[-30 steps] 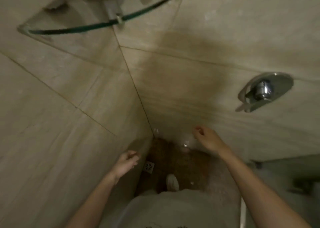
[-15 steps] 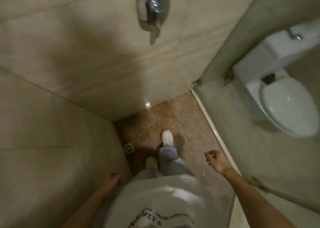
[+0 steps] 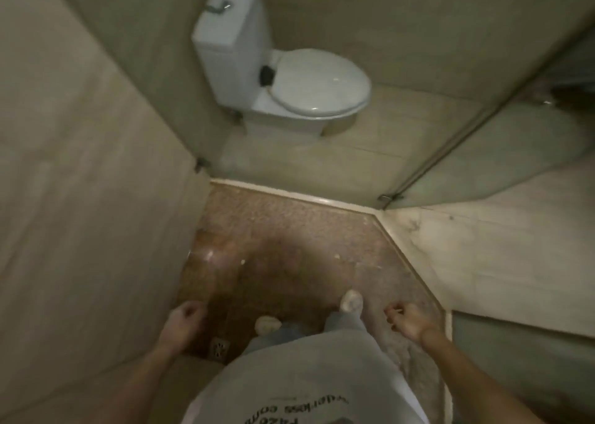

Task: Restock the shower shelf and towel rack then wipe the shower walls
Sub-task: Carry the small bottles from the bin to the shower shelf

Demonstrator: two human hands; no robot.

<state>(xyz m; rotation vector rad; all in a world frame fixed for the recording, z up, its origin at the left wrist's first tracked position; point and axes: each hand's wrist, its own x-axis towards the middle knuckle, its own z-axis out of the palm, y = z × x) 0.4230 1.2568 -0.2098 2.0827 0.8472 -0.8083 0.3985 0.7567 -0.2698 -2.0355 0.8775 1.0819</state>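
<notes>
The head view looks down into a shower stall. The tiled shower wall (image 3: 83, 204) fills the left side and meets the brown mosaic shower floor (image 3: 289, 249) along a straight edge. A pale raised curb (image 3: 291, 195) bounds the floor on the far side, then angles off along a marble ledge (image 3: 489, 262) on the right. A glass panel (image 3: 502, 166) rises from the curb's corner, held by a small metal clip. Beyond the curb stands a white toilet (image 3: 317, 84), lid down, on beige tiles.

The person's two shoes (image 3: 351, 299) stand at the near end of the floor, leaving open floor ahead up to the curb. A square drain (image 3: 220, 348) sits by the wall's foot. The left hand (image 3: 184, 322) hangs just beside the wall, fingers loosely curled, empty. The right hand (image 3: 408, 322) hangs near the ledge's edge, likewise loosely curled and empty.
</notes>
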